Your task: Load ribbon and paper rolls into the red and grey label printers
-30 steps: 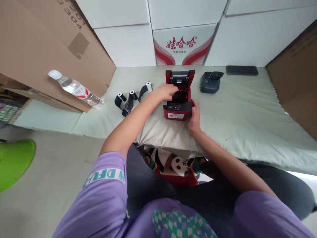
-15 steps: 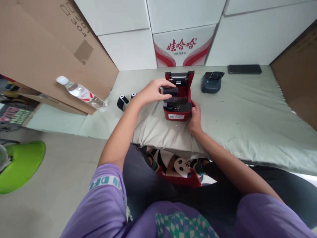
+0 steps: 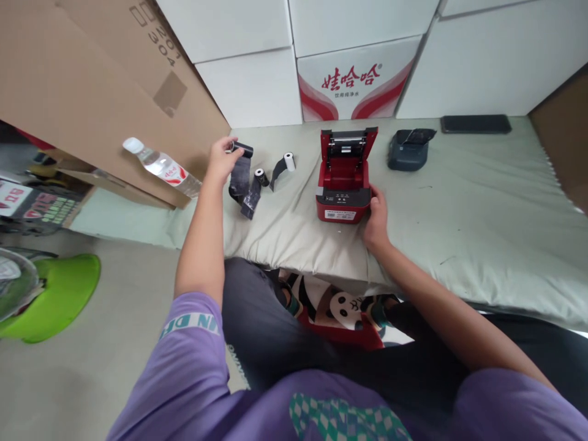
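Two bare forearms point(image 3: 199, 251) reach out of purple sleeves point(image 3: 188, 367), the right slanting inward, the left nearly straight ahead. The right hand point(image 3: 377, 220) lies against the right side of the red printer point(image 3: 344, 214), which stands with its lid point(image 3: 349, 147) raised on the cloth point(image 3: 294, 226); the fingertips are mostly hidden, so whether they grip it cannot be told. Farther out, the left hand point(image 3: 223, 160) pinches a black roll point(image 3: 243, 149) between thumb and fingers, a dark strip point(image 3: 239, 176) hanging below it, left of two other rolls point(image 3: 261, 178).
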`<state>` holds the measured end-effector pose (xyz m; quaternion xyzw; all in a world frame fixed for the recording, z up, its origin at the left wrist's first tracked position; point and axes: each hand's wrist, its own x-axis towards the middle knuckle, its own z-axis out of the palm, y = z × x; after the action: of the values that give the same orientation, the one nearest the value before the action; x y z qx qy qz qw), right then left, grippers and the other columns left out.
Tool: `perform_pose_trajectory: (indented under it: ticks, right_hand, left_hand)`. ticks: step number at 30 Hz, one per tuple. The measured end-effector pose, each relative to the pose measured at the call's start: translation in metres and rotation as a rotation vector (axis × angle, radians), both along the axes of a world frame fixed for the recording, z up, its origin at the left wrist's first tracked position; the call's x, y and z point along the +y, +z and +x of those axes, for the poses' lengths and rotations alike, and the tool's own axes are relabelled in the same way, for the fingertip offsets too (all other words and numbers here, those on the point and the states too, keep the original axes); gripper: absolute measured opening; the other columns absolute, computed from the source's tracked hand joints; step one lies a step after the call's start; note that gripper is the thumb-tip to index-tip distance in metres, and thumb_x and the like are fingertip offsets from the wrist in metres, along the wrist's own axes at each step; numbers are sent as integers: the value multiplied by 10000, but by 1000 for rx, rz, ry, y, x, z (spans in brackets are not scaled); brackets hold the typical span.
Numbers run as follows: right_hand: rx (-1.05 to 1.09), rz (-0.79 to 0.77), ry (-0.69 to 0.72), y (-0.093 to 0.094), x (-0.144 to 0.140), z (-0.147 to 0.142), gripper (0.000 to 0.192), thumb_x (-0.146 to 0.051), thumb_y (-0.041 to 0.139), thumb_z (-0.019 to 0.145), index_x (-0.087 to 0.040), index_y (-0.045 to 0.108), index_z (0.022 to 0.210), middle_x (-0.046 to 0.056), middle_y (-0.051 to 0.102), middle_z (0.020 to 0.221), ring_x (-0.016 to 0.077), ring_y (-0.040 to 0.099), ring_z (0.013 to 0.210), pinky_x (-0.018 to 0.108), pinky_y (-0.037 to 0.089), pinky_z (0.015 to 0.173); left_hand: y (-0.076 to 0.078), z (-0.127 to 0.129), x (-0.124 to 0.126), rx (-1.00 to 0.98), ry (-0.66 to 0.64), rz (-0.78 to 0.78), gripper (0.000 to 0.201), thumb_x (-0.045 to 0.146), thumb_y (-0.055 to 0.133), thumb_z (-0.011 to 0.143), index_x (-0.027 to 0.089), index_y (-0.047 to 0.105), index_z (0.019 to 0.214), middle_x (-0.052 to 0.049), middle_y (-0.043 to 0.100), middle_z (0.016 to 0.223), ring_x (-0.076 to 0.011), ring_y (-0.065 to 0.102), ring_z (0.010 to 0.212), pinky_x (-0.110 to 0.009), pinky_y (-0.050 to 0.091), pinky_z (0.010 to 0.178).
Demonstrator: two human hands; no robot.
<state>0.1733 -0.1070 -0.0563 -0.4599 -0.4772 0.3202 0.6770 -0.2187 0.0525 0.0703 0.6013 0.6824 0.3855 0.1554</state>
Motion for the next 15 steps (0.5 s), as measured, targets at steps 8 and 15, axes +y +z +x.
perform_pose_trajectory:
  ticks: [8,15]
  right_hand:
    - [2,2,10,-6,2,2,551,-667,482,1008,-285,656,1365,65,686,1382,274,627,1306,533,457,1216]
    - [11,3,1,-1,1,1,557,-674,498,999,-273,674,1344,73,695,1371,283,628,1301,548,453,1215]
  left_hand:
    - [-15,15,23,322,-25,-196,603,255,798,782,127,697,1363,-160,699,1411,-307,613,1328,-388,440,1188]
    - [-26,20,21,432,-96,-289,608,242,758,810,164,682,1409,-147,694,1443,-290,609,1357,-394,398,1221]
